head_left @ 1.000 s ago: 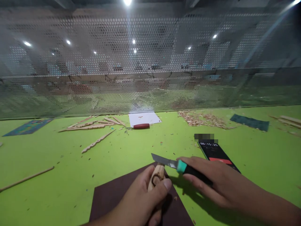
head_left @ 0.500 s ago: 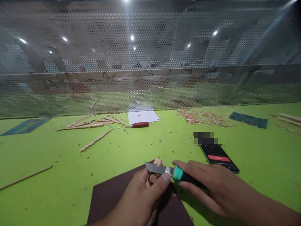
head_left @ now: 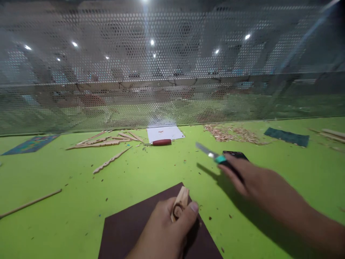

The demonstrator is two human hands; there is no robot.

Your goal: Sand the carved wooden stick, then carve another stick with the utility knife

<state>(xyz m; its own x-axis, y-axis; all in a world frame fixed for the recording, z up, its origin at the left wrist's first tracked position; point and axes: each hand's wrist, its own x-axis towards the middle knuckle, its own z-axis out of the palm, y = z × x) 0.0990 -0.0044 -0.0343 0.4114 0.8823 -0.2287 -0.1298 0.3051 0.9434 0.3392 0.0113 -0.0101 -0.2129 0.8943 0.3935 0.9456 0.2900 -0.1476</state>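
My left hand (head_left: 169, 226) is closed around a small carved wooden piece (head_left: 183, 197) with a dark-edged ring in its face. It is held over a dark brown sheet (head_left: 129, 226), thumb along its right side. My right hand (head_left: 250, 176) grips a utility knife (head_left: 222, 160) with a black and teal handle, held above the table. The blade points up and to the left, away from the wooden piece. Behind that hand a dark phone (head_left: 235, 154) shows only its far end; the rest is hidden.
On the green table (head_left: 151, 172), a red-handled tool (head_left: 161, 142) lies before a white sheet (head_left: 165, 133). Thin carved sticks (head_left: 111, 160) lie left, wood shavings (head_left: 234, 135) and a dark green strip (head_left: 286, 137) right. A perforated metal screen (head_left: 172, 68) stands along the back.
My right hand has lifted the knife off the wooden piece and moved it right and away from me, now covering most of the phone. My left hand still holds the piece, nearly in place.
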